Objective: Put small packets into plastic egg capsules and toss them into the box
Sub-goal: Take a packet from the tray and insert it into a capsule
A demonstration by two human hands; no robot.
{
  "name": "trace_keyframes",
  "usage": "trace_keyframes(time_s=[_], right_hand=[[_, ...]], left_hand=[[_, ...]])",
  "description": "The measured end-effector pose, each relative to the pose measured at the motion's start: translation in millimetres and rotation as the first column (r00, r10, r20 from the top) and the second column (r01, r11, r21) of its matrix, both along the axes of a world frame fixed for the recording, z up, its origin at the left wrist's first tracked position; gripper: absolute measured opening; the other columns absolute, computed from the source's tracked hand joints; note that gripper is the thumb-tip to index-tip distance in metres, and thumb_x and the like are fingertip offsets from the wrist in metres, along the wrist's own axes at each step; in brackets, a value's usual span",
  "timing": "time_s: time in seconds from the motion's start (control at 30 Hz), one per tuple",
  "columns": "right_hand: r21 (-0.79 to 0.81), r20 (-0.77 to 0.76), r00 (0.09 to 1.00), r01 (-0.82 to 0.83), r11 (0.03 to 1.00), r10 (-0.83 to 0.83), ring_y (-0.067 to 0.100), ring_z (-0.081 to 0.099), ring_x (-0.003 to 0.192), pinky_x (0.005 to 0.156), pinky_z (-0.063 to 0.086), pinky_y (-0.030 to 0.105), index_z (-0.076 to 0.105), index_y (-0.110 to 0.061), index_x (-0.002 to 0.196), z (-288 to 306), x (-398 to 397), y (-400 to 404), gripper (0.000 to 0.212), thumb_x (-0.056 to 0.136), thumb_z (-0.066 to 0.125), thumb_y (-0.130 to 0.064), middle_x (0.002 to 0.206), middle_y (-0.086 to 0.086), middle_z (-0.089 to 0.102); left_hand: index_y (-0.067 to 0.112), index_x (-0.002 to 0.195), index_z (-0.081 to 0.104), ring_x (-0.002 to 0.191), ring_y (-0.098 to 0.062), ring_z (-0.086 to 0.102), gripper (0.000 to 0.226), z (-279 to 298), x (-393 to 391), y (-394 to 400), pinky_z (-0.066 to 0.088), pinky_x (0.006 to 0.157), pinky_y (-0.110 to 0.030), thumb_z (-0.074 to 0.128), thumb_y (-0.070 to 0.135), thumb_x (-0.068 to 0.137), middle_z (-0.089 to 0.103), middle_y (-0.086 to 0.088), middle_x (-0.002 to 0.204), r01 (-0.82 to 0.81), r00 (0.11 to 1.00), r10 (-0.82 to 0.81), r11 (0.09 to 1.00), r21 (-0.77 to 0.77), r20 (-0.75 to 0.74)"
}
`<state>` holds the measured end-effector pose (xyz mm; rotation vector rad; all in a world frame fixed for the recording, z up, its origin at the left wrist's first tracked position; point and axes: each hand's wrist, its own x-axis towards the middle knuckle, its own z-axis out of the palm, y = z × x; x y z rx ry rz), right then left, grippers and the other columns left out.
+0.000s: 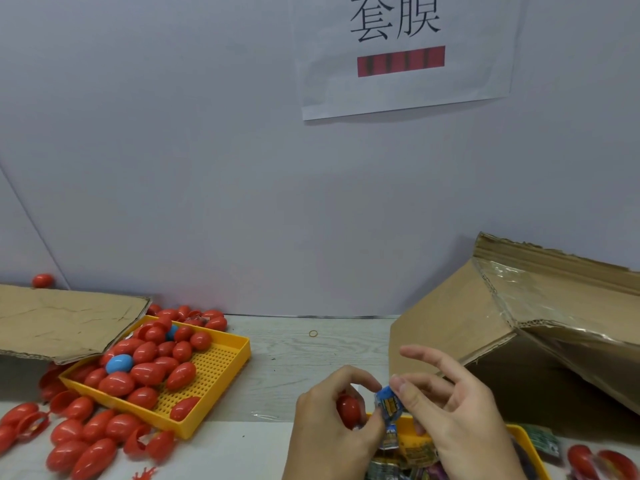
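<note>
My left hand (pixel 329 420) grips a red egg capsule (pixel 349 409) near the table's front edge. Just right of it my right hand (pixel 453 410) pinches a small blue and yellow packet (pixel 389 405) between thumb and forefinger, close to the capsule. Below both hands lies a yellow tray (pixel 523 441) with several more packets (pixel 408 455). A large cardboard box (pixel 450 327) stands tilted at the right, its opening facing away from me.
A yellow perforated tray (pixel 221 368) at the left holds several red eggs and a blue egg (pixel 119 363). Loose red eggs (pixel 83 441) lie around it. A cardboard flap (pixel 62 320) covers the far left. Open red capsule halves (pixel 602 462) lie at the bottom right.
</note>
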<state>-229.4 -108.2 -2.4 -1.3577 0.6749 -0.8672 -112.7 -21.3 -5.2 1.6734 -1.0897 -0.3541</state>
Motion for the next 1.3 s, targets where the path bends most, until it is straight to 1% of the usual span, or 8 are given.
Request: trace_keyframes(time_s=[0.07, 0.23, 0.43, 0.6, 0.83, 1.03, 1.2, 1.3], right_hand=[[-0.018, -0.008, 1.0, 0.002, 1.0, -0.002, 0.009, 0.062, 0.049, 0.045, 0.045, 0.014, 0.064, -0.024, 0.103, 0.3, 0.5, 0.9, 0.046, 0.059, 0.076, -0.023, 0.075, 0.01, 0.073], [-0.05, -0.019, 1.0, 0.006, 0.999, -0.007, 0.022, 0.071, 0.068, 0.057, 0.054, 0.022, 0.063, -0.025, 0.105, -4.2, 2.2, -0.2, 0.039, 0.072, 0.076, -0.009, 0.076, 0.008, 0.073], [-0.031, 0.025, 0.999, -0.042, 0.999, 0.043, 0.01, 0.063, 0.05, 0.046, 0.045, 0.013, 0.064, -0.021, 0.104, -0.8, 2.3, 2.2, 0.04, 0.068, 0.076, -0.007, 0.073, 0.013, 0.072], [-0.055, -0.024, 0.999, -0.027, 0.998, 0.026, 0.02, 0.071, 0.074, 0.066, 0.056, 0.02, 0.065, -0.022, 0.103, -5.1, 4.2, 0.4, 0.043, 0.072, 0.076, 0.005, 0.077, 0.01, 0.073], [-0.002, -0.064, 0.996, -0.063, 0.998, 0.063, 0.018, 0.072, 0.078, 0.066, 0.055, 0.02, 0.063, -0.023, 0.105, -5.9, 4.7, -1.8, 0.045, 0.072, 0.076, 0.006, 0.079, 0.009, 0.074], [0.019, -0.09, 0.992, -0.083, 0.996, 0.084, 0.014, 0.072, 0.081, 0.075, 0.054, 0.025, 0.062, -0.025, 0.108, -6.1, 3.2, -3.8, 0.046, 0.074, 0.075, 0.004, 0.08, 0.005, 0.074], [0.056, -0.02, 0.996, -0.084, 0.995, 0.086, 0.016, 0.071, 0.072, 0.065, 0.052, 0.022, 0.064, -0.022, 0.106, -2.7, 0.4, -4.0, 0.044, 0.073, 0.074, 0.006, 0.075, 0.01, 0.073], [0.11, 0.029, 1.0, -0.008, 0.994, 0.005, 0.008, 0.068, 0.059, 0.049, 0.047, 0.013, 0.066, -0.022, 0.101, -3.1, -0.3, -5.9, 0.039, 0.075, 0.072, 0.007, 0.074, 0.007, 0.073]], left_hand=[[0.049, 0.09, 0.059, 0.064, -0.001, 0.057, 0.039, 0.3, -0.7, -0.1, 0.049, 0.062, -0.015, 0.079, 0.019, 0.074, 0.058, 0.013, 0.061, -0.002, 1.0, 0.002, 1.0, 0.007, 0.004], [0.043, 0.081, 0.066, 0.058, -0.002, 0.055, 0.026, 0.1, -1.6, -0.9, 0.047, 0.057, -0.014, 0.075, 0.019, 0.076, 0.058, 0.008, 0.059, -0.028, 0.998, 0.027, 0.999, -0.019, -0.05], [0.04, 0.075, 0.068, 0.06, -0.006, 0.06, 0.026, -1.9, -0.3, -2.9, 0.05, 0.057, -0.017, 0.071, 0.014, 0.079, 0.061, 0.003, 0.06, -0.088, 0.994, 0.086, 0.996, -0.024, -0.06], [0.043, 0.075, 0.068, 0.059, -0.005, 0.059, 0.031, -3.2, 2.8, -4.1, 0.053, 0.061, -0.022, 0.074, 0.013, 0.08, 0.061, 0.008, 0.059, -0.13, 0.99, 0.127, 0.991, -0.043, -0.067], [0.043, 0.075, 0.068, 0.064, -0.009, 0.064, 0.033, -4.6, 3.6, -5.2, 0.049, 0.058, -0.013, 0.075, 0.011, 0.08, 0.065, 0.007, 0.063, -0.137, 0.989, 0.135, 0.99, -0.03, -0.062], [0.044, 0.075, 0.068, 0.061, -0.004, 0.061, 0.034, -2.2, 1.5, -4.2, 0.049, 0.059, -0.012, 0.074, 0.011, 0.081, 0.065, 0.009, 0.064, -0.134, 0.988, 0.132, 0.991, -0.025, -0.075], [0.039, 0.074, 0.07, 0.056, -0.003, 0.057, 0.028, 3.1, 1.7, -3.1, 0.051, 0.061, -0.017, 0.072, 0.011, 0.081, 0.061, 0.007, 0.062, -0.074, 0.966, 0.073, 0.997, 0.008, -0.249], [0.025, 0.087, 0.068, 0.053, -0.016, 0.053, 0.02, 6.4, -1.3, -1.8, 0.047, 0.057, -0.032, 0.06, 0.015, 0.072, 0.06, 0.002, 0.069, 0.01, 0.867, -0.012, 1.0, -0.007, -0.499]])
